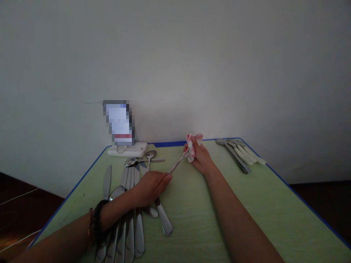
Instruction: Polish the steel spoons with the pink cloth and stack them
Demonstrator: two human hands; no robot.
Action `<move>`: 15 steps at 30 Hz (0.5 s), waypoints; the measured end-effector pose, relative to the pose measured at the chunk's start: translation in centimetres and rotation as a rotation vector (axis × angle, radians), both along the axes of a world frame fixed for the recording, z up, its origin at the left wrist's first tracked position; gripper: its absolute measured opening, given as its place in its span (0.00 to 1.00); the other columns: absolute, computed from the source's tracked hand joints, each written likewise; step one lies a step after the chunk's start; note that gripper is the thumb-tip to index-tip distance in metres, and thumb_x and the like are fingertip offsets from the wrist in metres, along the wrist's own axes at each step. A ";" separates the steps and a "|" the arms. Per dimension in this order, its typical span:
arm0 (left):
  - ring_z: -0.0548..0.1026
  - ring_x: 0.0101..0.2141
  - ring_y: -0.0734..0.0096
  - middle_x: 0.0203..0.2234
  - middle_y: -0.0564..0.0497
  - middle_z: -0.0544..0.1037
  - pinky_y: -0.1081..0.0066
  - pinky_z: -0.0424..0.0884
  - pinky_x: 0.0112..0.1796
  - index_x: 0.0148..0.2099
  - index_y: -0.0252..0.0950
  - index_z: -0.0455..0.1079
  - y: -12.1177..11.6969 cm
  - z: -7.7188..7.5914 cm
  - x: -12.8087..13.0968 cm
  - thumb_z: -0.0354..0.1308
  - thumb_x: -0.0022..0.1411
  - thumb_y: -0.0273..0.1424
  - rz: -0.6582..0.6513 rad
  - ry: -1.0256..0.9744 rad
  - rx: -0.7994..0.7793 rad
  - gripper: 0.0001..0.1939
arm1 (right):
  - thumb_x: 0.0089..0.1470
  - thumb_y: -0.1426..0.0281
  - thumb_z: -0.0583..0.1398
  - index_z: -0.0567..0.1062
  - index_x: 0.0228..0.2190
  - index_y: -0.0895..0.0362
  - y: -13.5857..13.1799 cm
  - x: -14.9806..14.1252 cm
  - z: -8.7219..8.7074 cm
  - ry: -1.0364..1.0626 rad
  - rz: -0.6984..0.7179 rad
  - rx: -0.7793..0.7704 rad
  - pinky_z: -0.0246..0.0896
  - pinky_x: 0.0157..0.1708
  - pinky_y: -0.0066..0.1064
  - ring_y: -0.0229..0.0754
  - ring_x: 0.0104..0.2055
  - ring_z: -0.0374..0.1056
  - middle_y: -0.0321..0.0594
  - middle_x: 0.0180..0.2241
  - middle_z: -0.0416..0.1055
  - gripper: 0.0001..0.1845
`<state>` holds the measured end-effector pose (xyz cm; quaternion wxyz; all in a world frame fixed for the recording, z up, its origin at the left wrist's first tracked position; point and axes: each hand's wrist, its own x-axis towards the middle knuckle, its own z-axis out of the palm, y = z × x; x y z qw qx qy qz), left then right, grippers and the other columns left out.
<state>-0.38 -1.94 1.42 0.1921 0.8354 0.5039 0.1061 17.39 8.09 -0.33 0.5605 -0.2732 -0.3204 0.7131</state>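
Note:
My left hand [153, 187] is closed around the handle of a slim metal piece of cutlery [177, 164], which slants up to the right. Its far end is covered by a crumpled pink and white cloth [190, 153], so I cannot tell which kind it is. My right hand [201, 155] grips that cloth around the cutlery's end. Beneath my left hand and forearm lie several metal knives [139, 233] side by side, partly hidden. Small spoons [151, 155] lie just beyond them, and one knife [107, 182] rests apart at the left.
On the green table [192, 226] with a blue edge, a phone [119, 122] with a blurred screen stands over a white block [128, 149] at the back left. Metal cutlery [233, 155] and several white-handled pieces [244, 155] lie at the back right. A wall [175, 73] rises behind.

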 end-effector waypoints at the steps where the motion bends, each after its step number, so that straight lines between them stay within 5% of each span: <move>1: 0.60 0.20 0.72 0.17 0.54 0.62 0.72 0.58 0.25 0.23 0.39 0.51 0.0 0.0 0.0 0.32 0.67 0.38 0.001 -0.021 -0.015 0.21 | 0.41 0.56 0.67 0.72 0.31 0.55 0.1 0.0 -0.1 -0.009 -0.013 -0.004 0.63 0.24 0.27 0.34 0.22 0.67 0.32 0.22 0.71 0.19; 6: 0.59 0.19 0.74 0.16 0.56 0.59 0.73 0.56 0.24 0.22 0.39 0.50 0.0 0.0 -0.1 0.32 0.68 0.40 0.018 -0.090 -0.072 0.23 | 0.39 0.58 0.68 0.73 0.31 0.55 0.2 -0.3 -0.4 -0.041 -0.045 0.043 0.66 0.31 0.32 0.40 0.29 0.71 0.36 0.26 0.74 0.18; 12: 0.60 0.19 0.73 0.16 0.56 0.60 0.73 0.56 0.24 0.22 0.39 0.51 -0.1 0.1 0.0 0.33 0.67 0.40 0.038 -0.082 -0.078 0.22 | 0.44 0.47 0.61 0.70 0.19 0.54 -0.2 -0.5 0.1 0.025 -0.032 0.072 0.65 0.33 0.32 0.40 0.24 0.66 0.30 0.10 0.58 0.23; 15: 0.59 0.19 0.73 0.16 0.56 0.59 0.73 0.56 0.24 0.22 0.39 0.49 -0.1 0.3 0.1 0.32 0.67 0.41 0.039 -0.077 -0.094 0.22 | 0.47 0.43 0.55 0.73 0.22 0.54 0.0 -0.2 0.2 0.053 -0.038 0.025 0.64 0.33 0.33 0.40 0.23 0.66 0.31 0.12 0.61 0.26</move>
